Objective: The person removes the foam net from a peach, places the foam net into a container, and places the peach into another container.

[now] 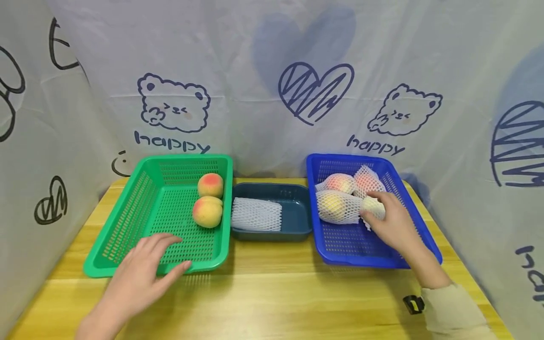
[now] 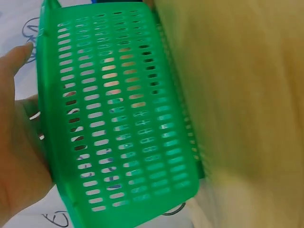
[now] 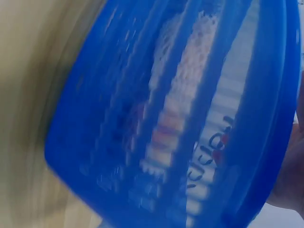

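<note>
In the head view, my right hand [image 1: 393, 222] reaches into the blue basket [image 1: 361, 257]. Its thumb and fingers are curled round a pale yellow peach [image 1: 374, 207] in a white foam net. Three other netted peaches lie beside it, among them a yellow one [image 1: 333, 208] and a reddish one [image 1: 367, 182]. Over the front rim of the green basket [image 1: 157, 163] hovers my left hand [image 1: 146, 269], fingers spread, holding nothing. Two bare peaches, one red-yellow [image 1: 210, 185] and one yellower [image 1: 207, 211], rest along that basket's right side. Basket walls hide most of both wrist views.
Between the baskets stands a dark teal tray [image 1: 297, 215] with white foam net sleeves [image 1: 257, 215] in its left part. A printed white cloth [image 1: 255, 141] hangs behind and at the sides. The wooden table [image 1: 272, 293] runs along the front.
</note>
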A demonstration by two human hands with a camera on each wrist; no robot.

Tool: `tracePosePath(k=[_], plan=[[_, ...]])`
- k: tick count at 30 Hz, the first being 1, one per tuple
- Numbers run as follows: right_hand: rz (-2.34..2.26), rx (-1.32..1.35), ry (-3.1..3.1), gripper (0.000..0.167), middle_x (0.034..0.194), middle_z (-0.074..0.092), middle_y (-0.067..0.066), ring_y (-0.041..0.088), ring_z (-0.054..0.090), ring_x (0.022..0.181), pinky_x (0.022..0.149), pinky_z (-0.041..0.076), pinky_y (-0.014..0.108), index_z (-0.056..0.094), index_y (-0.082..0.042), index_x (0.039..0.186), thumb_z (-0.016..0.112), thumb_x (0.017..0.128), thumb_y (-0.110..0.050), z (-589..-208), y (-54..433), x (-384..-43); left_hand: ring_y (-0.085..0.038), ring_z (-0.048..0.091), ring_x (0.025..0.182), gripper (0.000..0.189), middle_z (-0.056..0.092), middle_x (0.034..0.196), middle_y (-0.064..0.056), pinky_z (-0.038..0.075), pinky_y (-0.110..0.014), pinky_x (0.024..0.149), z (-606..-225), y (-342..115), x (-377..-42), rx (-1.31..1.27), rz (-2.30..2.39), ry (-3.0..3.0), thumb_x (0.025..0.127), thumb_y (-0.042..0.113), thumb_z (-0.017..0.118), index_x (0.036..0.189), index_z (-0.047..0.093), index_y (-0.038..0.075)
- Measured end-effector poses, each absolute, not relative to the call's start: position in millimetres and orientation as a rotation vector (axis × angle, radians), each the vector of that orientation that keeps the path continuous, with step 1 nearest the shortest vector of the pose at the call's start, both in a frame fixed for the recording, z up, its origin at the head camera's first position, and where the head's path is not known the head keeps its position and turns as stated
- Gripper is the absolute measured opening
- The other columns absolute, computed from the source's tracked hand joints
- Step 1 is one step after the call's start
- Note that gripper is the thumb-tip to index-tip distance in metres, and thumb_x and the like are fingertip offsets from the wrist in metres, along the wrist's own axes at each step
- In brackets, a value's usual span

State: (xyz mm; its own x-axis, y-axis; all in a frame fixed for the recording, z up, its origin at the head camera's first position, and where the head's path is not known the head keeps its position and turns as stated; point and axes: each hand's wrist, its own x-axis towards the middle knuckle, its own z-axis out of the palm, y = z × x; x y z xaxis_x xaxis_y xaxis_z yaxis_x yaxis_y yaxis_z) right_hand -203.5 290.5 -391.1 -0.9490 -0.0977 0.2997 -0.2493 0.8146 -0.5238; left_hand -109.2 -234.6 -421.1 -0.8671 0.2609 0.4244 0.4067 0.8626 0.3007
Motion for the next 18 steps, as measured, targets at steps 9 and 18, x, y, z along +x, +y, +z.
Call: tracePosePath(k=[9,18], plan=[[0.580,0.305,-3.052,0.069,0.142,0.042,0.043,0.060,0.042,0.131,0.105,0.037,0.072,0.046,0.013,0.145,0.071,0.098,-0.031,-381.8,322.7,-233.2,-0.030,0.061,0.116,0.052,0.067,0.122,-0.003,0.047,-0.055,0.094,-429.3,-231.9,-108.5,-0.515,-0.315,-2.785,0.096,0.062,0.064,0.118,0.072,0.016],[0.426,0.379,-3.182,0.070,0.140,0.045,0.044,0.062,0.040,0.131,0.105,0.038,0.072,0.046,0.016,0.142,0.071,0.096,-0.030,-376.1,329.6,-265.2,-0.027,0.064,0.106,0.054,0.068,0.110,-0.001,0.050,-0.052,0.089,-432.8,-232.9,-105.0,-0.488,-0.223,-2.823,0.096,0.066,0.061,0.109,0.072,0.015]])
